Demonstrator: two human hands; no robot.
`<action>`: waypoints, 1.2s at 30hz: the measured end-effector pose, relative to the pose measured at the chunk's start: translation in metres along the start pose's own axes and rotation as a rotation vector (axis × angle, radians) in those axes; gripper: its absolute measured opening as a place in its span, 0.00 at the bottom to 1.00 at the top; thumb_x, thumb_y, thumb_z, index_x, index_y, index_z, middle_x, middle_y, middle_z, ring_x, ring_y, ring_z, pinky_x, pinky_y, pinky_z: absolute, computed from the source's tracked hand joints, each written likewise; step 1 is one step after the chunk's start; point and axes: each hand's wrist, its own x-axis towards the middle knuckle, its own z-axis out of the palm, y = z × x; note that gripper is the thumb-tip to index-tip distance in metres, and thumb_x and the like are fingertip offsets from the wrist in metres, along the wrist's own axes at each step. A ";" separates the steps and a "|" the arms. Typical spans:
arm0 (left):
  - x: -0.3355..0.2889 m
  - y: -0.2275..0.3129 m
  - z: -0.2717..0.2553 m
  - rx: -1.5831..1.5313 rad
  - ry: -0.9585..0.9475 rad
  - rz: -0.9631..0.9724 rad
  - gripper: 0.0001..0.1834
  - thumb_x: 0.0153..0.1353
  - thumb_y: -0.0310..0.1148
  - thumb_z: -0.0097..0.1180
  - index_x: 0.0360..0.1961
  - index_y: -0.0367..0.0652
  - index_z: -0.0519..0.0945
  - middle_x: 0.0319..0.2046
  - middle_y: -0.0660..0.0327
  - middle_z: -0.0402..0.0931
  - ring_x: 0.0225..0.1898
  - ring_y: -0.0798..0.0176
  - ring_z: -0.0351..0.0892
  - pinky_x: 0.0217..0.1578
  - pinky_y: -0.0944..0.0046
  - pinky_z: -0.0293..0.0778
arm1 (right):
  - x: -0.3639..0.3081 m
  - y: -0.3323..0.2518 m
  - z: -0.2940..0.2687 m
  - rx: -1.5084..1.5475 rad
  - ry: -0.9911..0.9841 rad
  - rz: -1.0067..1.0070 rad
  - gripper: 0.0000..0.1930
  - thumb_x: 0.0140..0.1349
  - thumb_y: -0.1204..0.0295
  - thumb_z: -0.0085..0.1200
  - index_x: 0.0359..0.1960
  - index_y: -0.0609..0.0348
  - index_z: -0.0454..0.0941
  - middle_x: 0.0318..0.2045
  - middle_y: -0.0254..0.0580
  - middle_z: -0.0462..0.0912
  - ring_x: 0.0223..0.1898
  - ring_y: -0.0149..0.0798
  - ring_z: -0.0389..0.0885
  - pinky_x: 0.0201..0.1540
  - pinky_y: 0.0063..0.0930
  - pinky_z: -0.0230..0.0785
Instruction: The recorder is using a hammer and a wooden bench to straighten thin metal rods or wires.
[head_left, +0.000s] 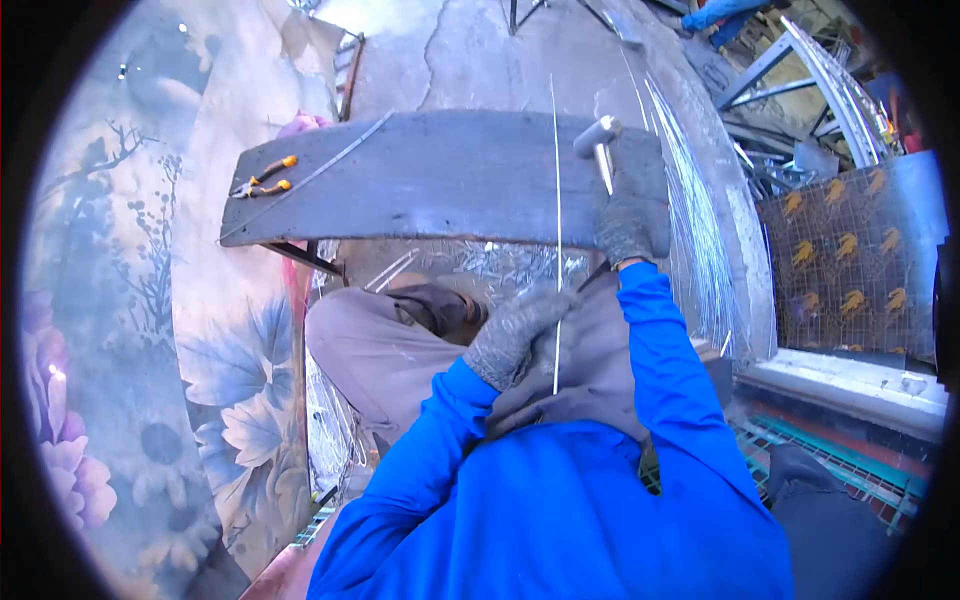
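Gripped a hammer (598, 138) in the right hand's (624, 228) fingers over the worktop's (450, 185) right end; held a thin rod (556, 190), reaching across, in the left hand's (515, 335) fingers on the worktop's near side.

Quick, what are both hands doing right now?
Left hand: closed, holding the rod.
Right hand: closed, holding the hammer by its handle.
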 end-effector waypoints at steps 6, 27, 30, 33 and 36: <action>-0.010 0.064 0.067 -0.607 -0.252 0.088 0.15 0.73 0.38 0.46 0.51 0.38 0.74 0.32 0.62 0.79 0.30 0.68 0.82 0.29 0.69 0.80 | 0.019 0.042 0.006 0.046 -0.008 0.100 0.20 0.70 0.56 0.41 0.51 0.60 0.69 0.41 0.67 0.80 0.43 0.69 0.79 0.46 0.60 0.70; -0.002 0.027 0.048 -0.793 -0.283 -0.007 0.16 0.72 0.38 0.48 0.53 0.39 0.71 0.35 0.59 0.82 0.31 0.61 0.85 0.25 0.69 0.81 | 0.013 0.056 0.004 0.487 -0.110 0.141 0.15 0.70 0.59 0.49 0.46 0.56 0.76 0.28 0.40 0.79 0.27 0.40 0.79 0.31 0.33 0.73; 0.000 -0.013 0.021 -0.553 -0.184 -0.077 0.15 0.70 0.38 0.52 0.51 0.39 0.73 0.31 0.60 0.80 0.27 0.64 0.82 0.25 0.70 0.79 | 0.026 0.069 0.014 0.626 -0.063 0.148 0.15 0.70 0.58 0.49 0.42 0.57 0.75 0.22 0.38 0.74 0.17 0.34 0.74 0.20 0.31 0.68; 0.000 -0.042 0.004 -0.217 0.042 -0.101 0.13 0.68 0.36 0.55 0.48 0.39 0.75 0.30 0.60 0.79 0.25 0.68 0.79 0.26 0.70 0.77 | 0.017 0.054 0.010 0.664 -0.071 0.153 0.15 0.69 0.58 0.50 0.41 0.58 0.74 0.20 0.37 0.73 0.15 0.33 0.72 0.17 0.30 0.66; 0.007 -0.058 -0.012 -0.009 0.121 -0.017 0.10 0.67 0.33 0.56 0.44 0.38 0.77 0.30 0.60 0.79 0.26 0.70 0.77 0.29 0.71 0.75 | 0.014 0.054 0.005 0.556 -0.045 0.050 0.16 0.68 0.57 0.51 0.43 0.58 0.75 0.20 0.37 0.74 0.16 0.33 0.74 0.19 0.30 0.67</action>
